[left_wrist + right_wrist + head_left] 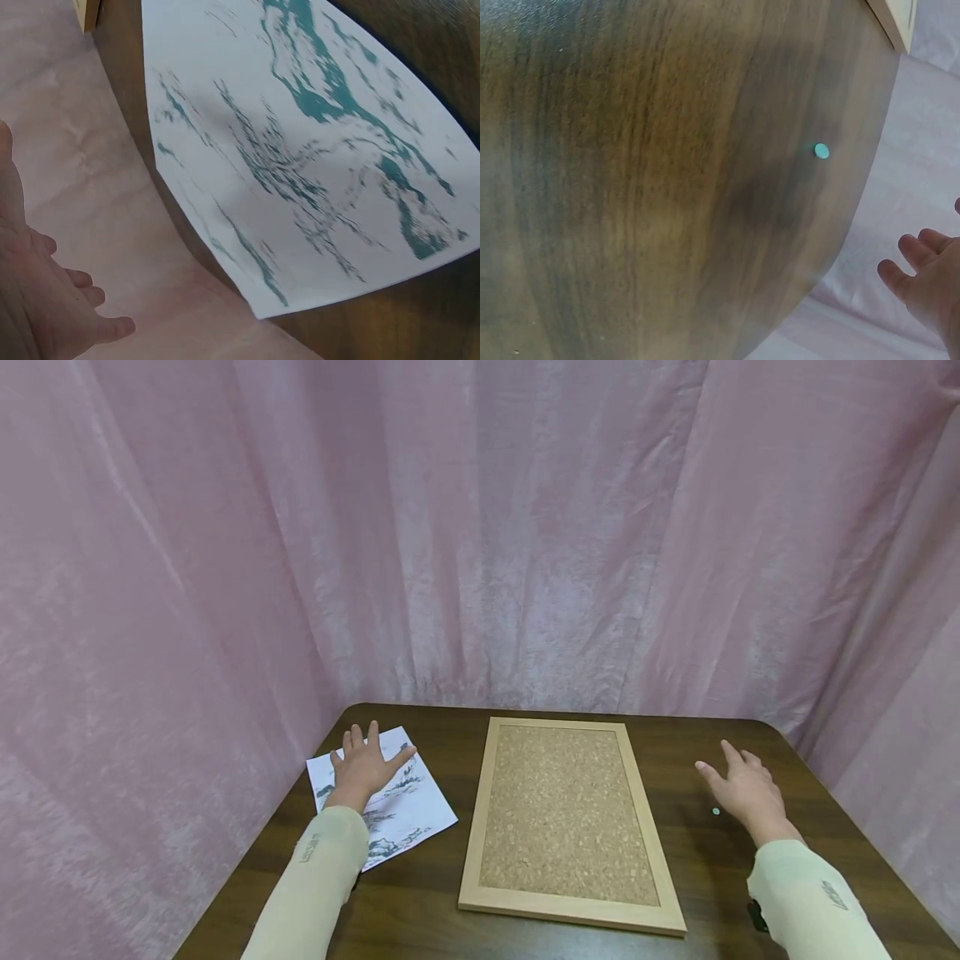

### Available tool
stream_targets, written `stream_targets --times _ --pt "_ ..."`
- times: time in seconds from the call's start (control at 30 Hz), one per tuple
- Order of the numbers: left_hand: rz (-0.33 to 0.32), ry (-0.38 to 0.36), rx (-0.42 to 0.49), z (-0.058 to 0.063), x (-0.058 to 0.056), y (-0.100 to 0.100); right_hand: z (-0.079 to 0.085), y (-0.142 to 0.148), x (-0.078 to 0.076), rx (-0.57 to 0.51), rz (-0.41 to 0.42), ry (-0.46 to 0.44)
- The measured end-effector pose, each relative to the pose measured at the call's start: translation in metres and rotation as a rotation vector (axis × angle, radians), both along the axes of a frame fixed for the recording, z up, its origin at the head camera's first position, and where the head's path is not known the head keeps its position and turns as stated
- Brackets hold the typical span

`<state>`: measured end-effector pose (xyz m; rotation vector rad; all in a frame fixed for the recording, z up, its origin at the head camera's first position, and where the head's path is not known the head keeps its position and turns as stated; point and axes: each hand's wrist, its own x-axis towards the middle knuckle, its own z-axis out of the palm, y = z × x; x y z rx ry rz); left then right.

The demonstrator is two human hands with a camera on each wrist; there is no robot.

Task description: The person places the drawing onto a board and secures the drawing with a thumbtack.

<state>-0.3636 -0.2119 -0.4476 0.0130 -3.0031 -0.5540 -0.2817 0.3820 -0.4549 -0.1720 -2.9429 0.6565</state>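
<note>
My left hand (362, 770) hovers over a white sheet of paper (423, 810) with a green-grey ink landscape, its fingers spread and holding nothing. In the left wrist view the whole printed sheet (225, 180) lies apart from the hand (45, 285). On the right, my other hand (750, 793) is held above the table with fingers extended and nothing in them. Nearest to it is a small round mint-green piece (716, 811), also visible in the right wrist view (821, 151); its exact kind is unclear. Between the hands lies a cork board (566, 810) with a pale wooden frame.
The dark brown wooden table (420, 935) has rounded far corners. Pink velvety curtains (525, 527) hang behind it and along both sides. A dark object (757, 916) shows at the right wrist, under the pale sleeve (813, 902).
</note>
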Motion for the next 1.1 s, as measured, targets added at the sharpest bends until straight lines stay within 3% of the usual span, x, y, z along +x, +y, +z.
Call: stream_targets --times 0.47,1.1 --pt "0.142 -0.015 0.143 -0.013 0.007 -0.038 -0.011 0.014 0.006 -0.085 -0.046 0.038" --pt "0.292 -0.045 0.345 -0.035 0.024 -0.069 -0.020 0.026 0.013 -0.127 -0.087 -0.012"
